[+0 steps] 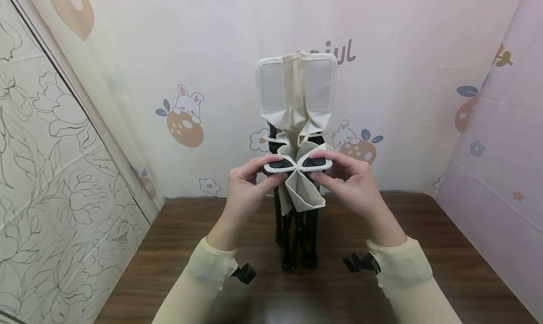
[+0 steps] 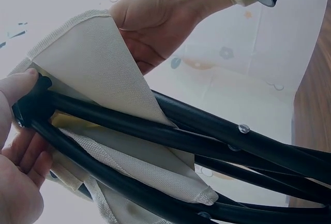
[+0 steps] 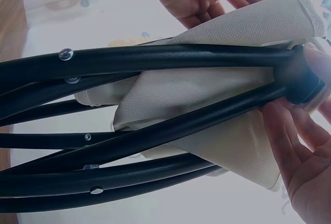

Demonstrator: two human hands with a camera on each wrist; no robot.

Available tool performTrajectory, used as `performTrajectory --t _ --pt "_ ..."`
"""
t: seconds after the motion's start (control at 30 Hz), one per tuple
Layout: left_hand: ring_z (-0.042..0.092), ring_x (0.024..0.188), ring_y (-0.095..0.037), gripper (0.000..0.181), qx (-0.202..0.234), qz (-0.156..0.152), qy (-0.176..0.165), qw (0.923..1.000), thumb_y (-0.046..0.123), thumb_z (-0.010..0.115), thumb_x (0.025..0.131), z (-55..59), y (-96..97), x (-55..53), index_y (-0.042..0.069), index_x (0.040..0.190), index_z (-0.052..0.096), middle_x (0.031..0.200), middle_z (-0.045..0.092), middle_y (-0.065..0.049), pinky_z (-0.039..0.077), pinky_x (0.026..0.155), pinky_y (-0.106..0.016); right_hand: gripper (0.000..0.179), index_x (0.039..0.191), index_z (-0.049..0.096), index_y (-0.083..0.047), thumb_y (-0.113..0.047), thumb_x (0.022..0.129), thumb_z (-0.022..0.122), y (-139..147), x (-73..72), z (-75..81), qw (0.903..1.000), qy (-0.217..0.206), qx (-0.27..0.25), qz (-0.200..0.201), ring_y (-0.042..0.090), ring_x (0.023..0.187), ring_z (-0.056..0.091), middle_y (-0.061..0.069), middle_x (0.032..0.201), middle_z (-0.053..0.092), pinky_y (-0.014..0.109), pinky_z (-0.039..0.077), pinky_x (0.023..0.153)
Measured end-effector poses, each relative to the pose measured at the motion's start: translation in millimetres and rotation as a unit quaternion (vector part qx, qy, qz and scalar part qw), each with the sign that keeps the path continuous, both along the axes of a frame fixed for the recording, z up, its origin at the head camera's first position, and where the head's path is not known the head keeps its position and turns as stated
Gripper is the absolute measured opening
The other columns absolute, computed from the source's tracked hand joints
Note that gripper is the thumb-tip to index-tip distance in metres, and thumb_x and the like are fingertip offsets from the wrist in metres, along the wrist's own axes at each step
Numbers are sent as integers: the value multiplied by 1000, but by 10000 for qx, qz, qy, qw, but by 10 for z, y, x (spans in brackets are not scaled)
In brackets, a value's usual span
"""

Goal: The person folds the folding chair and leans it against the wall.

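A small folding chair (image 1: 297, 93) with beige fabric and black tube legs stands upright, mostly folded, on the table. My left hand (image 1: 250, 185) pinches the left front corner of its seat, thumb below and fingers above. On the other side, my right hand (image 1: 354, 182) grips the matching right corner. The two white-edged corners meet in the middle, and the seat fabric hangs in a fold beneath them. Up close in the left wrist view, my thumb and fingers surround a black joint (image 2: 33, 102). The right wrist view shows a similar black joint (image 3: 297, 76) between my right fingers and thumb.
The dark wooden table (image 1: 186, 248) extends around the chair legs. Behind it hangs a pale curtain (image 1: 229, 79) printed with rabbits and flowers. A floral panel (image 1: 63, 164) is at the left. Black wrist cameras (image 1: 244, 273) are strapped beneath both sleeves.
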State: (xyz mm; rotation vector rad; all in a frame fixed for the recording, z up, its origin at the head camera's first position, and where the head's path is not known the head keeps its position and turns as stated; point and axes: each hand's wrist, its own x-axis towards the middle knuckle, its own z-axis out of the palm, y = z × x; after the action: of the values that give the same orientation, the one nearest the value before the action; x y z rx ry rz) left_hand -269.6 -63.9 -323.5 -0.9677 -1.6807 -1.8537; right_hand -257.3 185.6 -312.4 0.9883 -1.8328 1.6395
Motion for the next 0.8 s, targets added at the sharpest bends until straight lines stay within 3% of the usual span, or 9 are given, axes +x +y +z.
performTrajectory --t 0.53,0.8 --pt "71 105 -23 33 74 -107 -56 9999 -13 83 87 8 45 -23 -8 119 76 115 80 -11 57 96 -30 44 124 74 8 25 83 78 -20 -28 3 9996 -219 20 147 13 76 74 4 112 79 19 58 68" --pt "72 108 -23 34 96 -153 16 9998 -16 82 86 -1 58 -45 -10 119 76 115 80 -2 58 98 -31 45 125 72 9 25 84 77 -7 -60 8 9993 -212 94 301 13 81 76 2 116 79 21 60 73"
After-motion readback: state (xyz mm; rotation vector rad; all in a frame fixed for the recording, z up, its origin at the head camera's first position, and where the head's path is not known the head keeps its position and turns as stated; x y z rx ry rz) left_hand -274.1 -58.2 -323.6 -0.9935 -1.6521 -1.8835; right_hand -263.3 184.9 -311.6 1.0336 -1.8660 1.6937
